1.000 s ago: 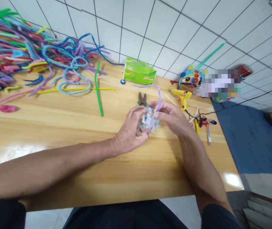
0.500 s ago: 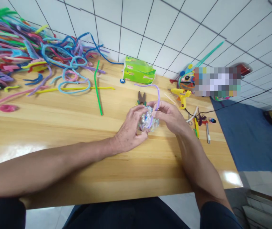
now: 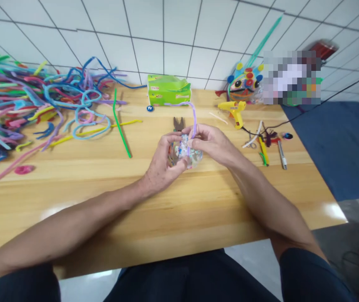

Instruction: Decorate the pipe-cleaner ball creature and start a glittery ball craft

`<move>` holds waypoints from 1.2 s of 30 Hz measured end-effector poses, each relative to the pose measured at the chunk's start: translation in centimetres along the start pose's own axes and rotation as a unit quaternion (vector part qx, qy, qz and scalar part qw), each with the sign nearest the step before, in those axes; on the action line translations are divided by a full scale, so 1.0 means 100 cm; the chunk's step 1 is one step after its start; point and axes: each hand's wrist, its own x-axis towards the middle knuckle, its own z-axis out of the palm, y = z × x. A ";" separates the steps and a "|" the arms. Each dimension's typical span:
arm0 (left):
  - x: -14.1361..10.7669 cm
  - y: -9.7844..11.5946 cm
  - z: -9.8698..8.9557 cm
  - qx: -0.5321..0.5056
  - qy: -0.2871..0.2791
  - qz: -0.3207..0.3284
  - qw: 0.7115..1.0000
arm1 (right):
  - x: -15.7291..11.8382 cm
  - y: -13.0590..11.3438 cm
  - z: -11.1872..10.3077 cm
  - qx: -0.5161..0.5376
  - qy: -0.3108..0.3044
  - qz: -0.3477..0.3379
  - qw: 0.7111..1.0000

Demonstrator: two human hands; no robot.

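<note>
My left hand (image 3: 162, 163) is closed on a clear, shiny, rounded object (image 3: 196, 157) with coloured bits in or on it; its exact kind I cannot make out. The left thumb presses on its near side. Between the thumb and fingers of my right hand (image 3: 215, 144) is a purple pipe cleaner (image 3: 194, 116), lying along the object's surface. Its free end arches up and bends over to the left. Just beyond the hands lie pliers (image 3: 178, 123), jaws pointing away, handles hidden.
A heap of coloured pipe cleaners (image 3: 16, 100) covers the back left. A green tissue pack (image 3: 168, 90) stands by the tiled wall. On the right are a yellow glue gun (image 3: 234, 112) with its cord, scissors (image 3: 250, 144), a utility knife (image 3: 282, 155) and a decorated face-like craft (image 3: 245, 84).
The camera view has shifted and turned slightly. My left thumb has moved inward on the clear object, against the purple pipe cleaner. Both hands keep their hold.
</note>
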 end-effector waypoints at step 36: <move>-0.007 -0.002 0.001 0.059 -0.010 0.045 0.997 | -0.007 -0.008 0.001 -0.035 0.017 -0.009 0.999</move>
